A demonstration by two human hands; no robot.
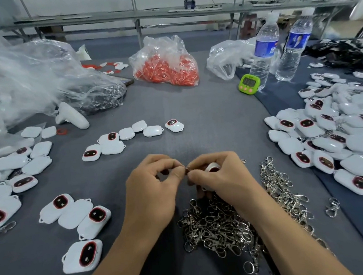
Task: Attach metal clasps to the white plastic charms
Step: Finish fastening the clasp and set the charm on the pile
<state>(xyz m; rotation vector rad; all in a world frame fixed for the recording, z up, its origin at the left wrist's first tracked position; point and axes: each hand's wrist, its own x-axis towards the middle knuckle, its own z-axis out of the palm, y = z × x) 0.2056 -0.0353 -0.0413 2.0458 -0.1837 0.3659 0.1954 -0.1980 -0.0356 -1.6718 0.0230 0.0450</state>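
1. Two hands meet over the near middle of the grey table [207, 118], fingertips touching.
2. The right hand [220, 177] is clenched round a white charm [213, 167]; the left hand [152, 189] pinches a small metal ring [186, 169] at the charm's edge.
3. A heap of metal clasps [218, 225] lies just near of the hands.
4. More charms are piled at the far right [336, 133] and scattered left [73, 213].
5. A bag of red parts [166, 69] sits far off.

The right hand [218, 177] covers most of the white charm [213, 167]. The metal part [186, 169] between the fingertips is too small to identify. The clasp pile [222, 227] runs under the right forearm.
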